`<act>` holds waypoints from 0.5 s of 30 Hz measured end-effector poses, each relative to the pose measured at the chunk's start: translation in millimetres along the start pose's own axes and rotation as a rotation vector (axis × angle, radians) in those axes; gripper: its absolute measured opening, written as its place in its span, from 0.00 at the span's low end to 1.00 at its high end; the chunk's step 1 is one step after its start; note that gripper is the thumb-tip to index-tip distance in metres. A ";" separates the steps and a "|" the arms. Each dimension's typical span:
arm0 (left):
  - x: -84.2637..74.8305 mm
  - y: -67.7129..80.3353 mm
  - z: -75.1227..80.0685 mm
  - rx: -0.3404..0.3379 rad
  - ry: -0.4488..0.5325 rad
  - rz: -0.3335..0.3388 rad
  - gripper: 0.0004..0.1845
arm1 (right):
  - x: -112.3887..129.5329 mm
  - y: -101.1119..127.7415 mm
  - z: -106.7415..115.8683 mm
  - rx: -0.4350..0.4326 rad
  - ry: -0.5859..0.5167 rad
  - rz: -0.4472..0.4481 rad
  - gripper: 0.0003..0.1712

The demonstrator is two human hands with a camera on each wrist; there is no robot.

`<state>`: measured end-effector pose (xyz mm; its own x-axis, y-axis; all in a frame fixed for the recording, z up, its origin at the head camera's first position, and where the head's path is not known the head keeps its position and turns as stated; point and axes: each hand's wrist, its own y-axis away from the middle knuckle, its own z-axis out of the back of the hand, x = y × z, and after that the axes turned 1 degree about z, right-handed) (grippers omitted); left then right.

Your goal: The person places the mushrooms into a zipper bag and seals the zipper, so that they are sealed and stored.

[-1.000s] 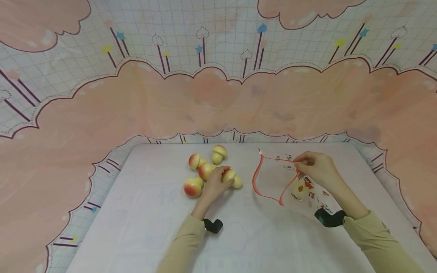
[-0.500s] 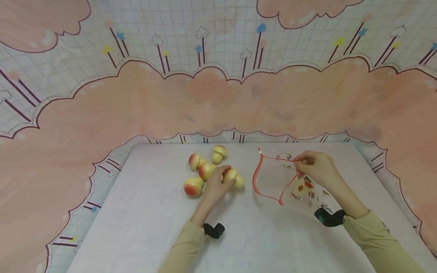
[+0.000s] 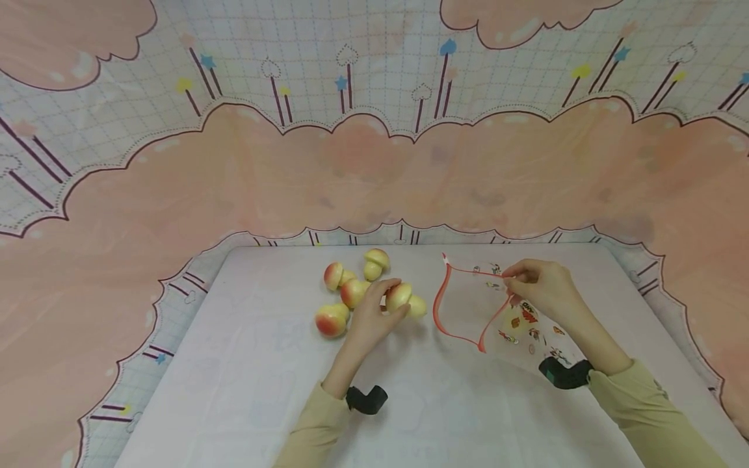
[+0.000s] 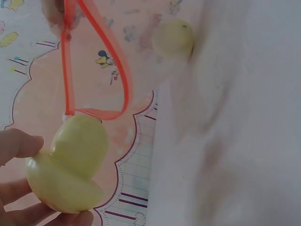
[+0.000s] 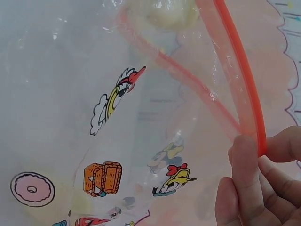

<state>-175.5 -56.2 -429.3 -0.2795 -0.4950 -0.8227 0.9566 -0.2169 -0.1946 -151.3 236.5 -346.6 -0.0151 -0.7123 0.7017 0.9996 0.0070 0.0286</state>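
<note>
Left hand point(image 3: 370, 316) grips toy mushroom point(image 3: 401, 298) just left of clear bag point(image 3: 468, 305), off counter point(image 3: 234, 390). Right hand point(image 3: 541, 286) pinches red rim, mouth open. Risk: smooth cap slips, or rim sags and mushroom clips it.

A yellow toy mushroom with a pink-blushed cap point(image 3: 400, 296) lies sideways in the left hand's fingers, lifted off the white tabletop, at nine o'clock from the clear cartoon-printed zip bag point(image 3: 497, 312), whose orange-rimmed mouth is held open.

Both hands point(image 3: 374, 315) curled, gripping
</note>
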 end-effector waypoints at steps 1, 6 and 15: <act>-2.1 0.6 0.8 -0.002 0.004 -0.001 0.26 | 0.1 0.1 -0.1 0.000 -0.001 -0.003 0.17; -11.4 4.0 2.5 -0.010 0.039 0.000 0.26 | 0.3 0.7 0.0 0.003 -0.007 -0.006 0.17; -22.5 6.2 -3.6 -0.040 0.063 -0.027 0.26 | -0.8 0.8 0.1 0.009 -0.005 -0.015 0.16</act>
<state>-163.0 -43.4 -413.9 -0.3011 -0.4351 -0.8486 0.9515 -0.1953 -0.2375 -150.6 237.2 -347.0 -0.0297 -0.7091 0.7045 0.9990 0.0032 0.0454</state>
